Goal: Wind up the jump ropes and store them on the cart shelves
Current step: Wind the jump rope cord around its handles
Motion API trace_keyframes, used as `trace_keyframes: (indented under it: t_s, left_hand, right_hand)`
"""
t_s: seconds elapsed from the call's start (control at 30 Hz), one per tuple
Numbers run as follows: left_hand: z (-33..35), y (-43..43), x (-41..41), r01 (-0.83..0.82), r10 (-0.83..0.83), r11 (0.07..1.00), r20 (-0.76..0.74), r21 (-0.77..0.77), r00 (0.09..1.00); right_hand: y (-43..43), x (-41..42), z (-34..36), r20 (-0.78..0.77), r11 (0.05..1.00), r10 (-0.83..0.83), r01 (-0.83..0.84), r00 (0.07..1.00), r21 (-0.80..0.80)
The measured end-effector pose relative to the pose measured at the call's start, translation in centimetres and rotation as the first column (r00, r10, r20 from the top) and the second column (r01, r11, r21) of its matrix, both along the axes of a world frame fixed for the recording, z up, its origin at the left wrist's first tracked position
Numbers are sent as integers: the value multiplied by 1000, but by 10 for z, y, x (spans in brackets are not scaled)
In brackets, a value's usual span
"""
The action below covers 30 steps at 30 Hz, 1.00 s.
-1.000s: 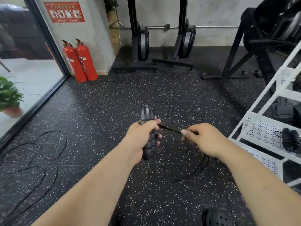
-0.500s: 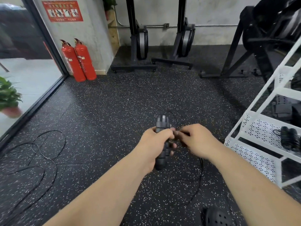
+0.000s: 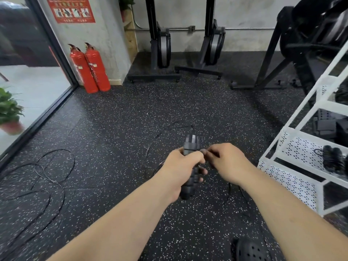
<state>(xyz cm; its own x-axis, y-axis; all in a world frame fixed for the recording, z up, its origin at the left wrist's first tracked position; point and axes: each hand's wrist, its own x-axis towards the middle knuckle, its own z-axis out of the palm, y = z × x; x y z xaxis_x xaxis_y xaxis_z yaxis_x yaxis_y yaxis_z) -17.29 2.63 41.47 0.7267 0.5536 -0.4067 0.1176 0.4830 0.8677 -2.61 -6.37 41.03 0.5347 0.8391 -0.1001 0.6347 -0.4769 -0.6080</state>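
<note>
My left hand (image 3: 181, 167) grips the two black ribbed handles (image 3: 191, 144) of a jump rope, held upright together. Right beside the handles, my right hand (image 3: 227, 162) pinches the thin black rope (image 3: 204, 152) where it meets them. The slack of this rope loops down to the floor beyond and under my hands (image 3: 150, 147). Another black jump rope (image 3: 47, 178) lies loose on the floor at the left. The white cart (image 3: 301, 146) stands at the right, and a wound black rope with handles (image 3: 333, 157) lies on its perforated shelf.
Two red fire extinguishers (image 3: 90, 68) stand by the wall at the back left, next to a glass door. Black gym machines (image 3: 162, 46) line the back wall. A potted plant (image 3: 9, 112) sits outside at the left. My black shoe (image 3: 250, 249) shows at the bottom.
My right hand has moved left along the rope until it sits against the handles. Both hands have shifted a little to the right, and the hanging loop has grown shorter.
</note>
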Motion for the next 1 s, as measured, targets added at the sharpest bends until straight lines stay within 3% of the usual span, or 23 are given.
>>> trace_keyframes:
  t_s: [0.17,0.33,0.5,0.63,0.8,0.9,1.0]
  left_hand:
    - [8,37,-10,-188,189,982,12,-19,982]
    - [10,55,-20,-260,261,965,12,-13,965]
    - [4,21,-9,-72,72,997,1,-22,997]
    - [-3,-2,-1,35,-35,999,-18,-20,999]
    - [5,29,-8,-127,127,992,-5,17,992]
    - [9,51,-17,-253,253,967,18,16,967]
    - [6,49,-18,-248,247,969,20,17,969]
  right_hand:
    - [-13,14,13,-237,999,27,-36,971,-33]
    - [-23,30,18,-180,1000,21,-20,983,6]
    - [-8,11,9,-51,998,-20,23,998,56]
    - [3,3,1,-12,1000,-4,3,1000,-3]
    - [-9,18,10,-144,998,51,-56,988,-32]
    - [-20,33,14,-69,999,29,-31,997,-25]
    - [-19,34,11,-1,1000,7,-7,1000,13]
